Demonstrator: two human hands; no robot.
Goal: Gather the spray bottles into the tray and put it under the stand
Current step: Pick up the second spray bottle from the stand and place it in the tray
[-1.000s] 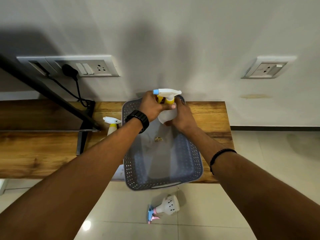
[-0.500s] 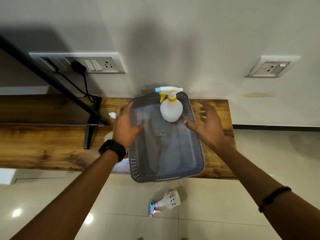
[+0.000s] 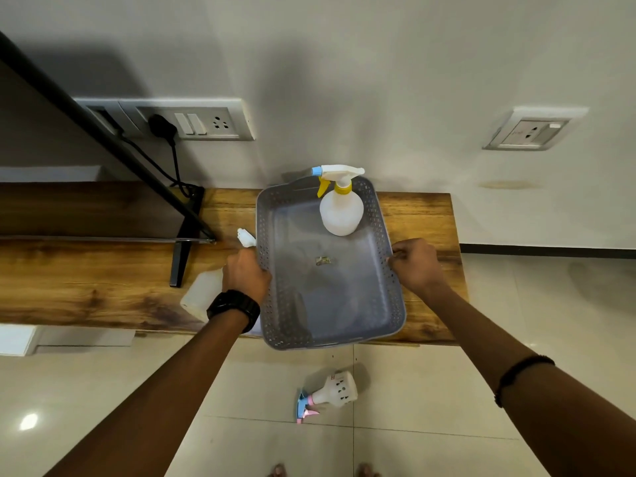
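A grey perforated tray (image 3: 275,297) rests on the wooden shelf (image 3: 103,287), its near end overhanging the edge. A white spray bottle with a yellow collar (image 3: 341,210) stands upright in the tray's far end. My left hand (image 3: 246,277) grips the tray's left rim and my right hand (image 3: 414,266) grips its right rim. A second white spray bottle (image 3: 203,294) lies on the shelf left of the tray, partly hidden by my left wrist. A third, with a blue and pink head (image 3: 330,395), lies on the floor below the tray.
A black metal stand leg (image 3: 182,249) and slanted bar (image 3: 86,118) stand on the shelf at left. Wall sockets (image 3: 206,120) with a plugged black cable sit behind. Tiled floor (image 3: 516,321) spreads to the right. A small scrap (image 3: 323,260) lies in the tray.
Both hands let go of the yellow-collared bottle, leaving it standing in the tray, then drew back and closed on the tray's left and right rims.
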